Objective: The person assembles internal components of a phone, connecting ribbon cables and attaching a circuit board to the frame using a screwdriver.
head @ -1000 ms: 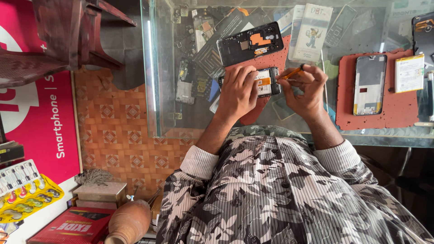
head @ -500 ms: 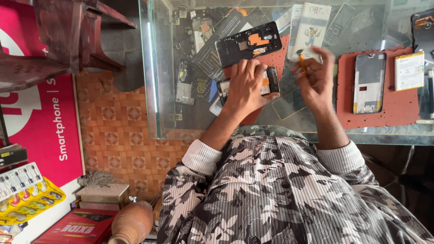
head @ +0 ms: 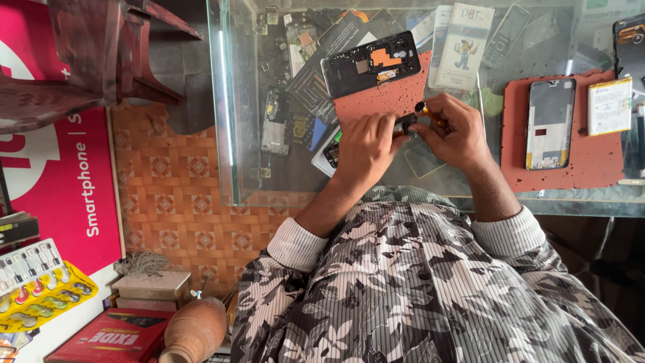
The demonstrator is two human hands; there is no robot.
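Glass forms the top of the counter [head: 235,101] where the person works, and a floor of orange patterned tiles [head: 175,202] shows beside it. On the glass lies a red mat [head: 390,101], partly under both hands. The left hand [head: 363,144] is closed around a small dark phone part [head: 405,124], and its fingers press this part from the left side. The right hand [head: 457,131] is also closed, gripping a screwdriver with an orange handle [head: 426,111], and the tip goes down to the same part between the two hands. Just above the left hand rests an opened black phone [head: 369,64] showing its inside. Well to the right of the right hand, a second red mat [head: 591,154] carries a phone frame [head: 549,124].
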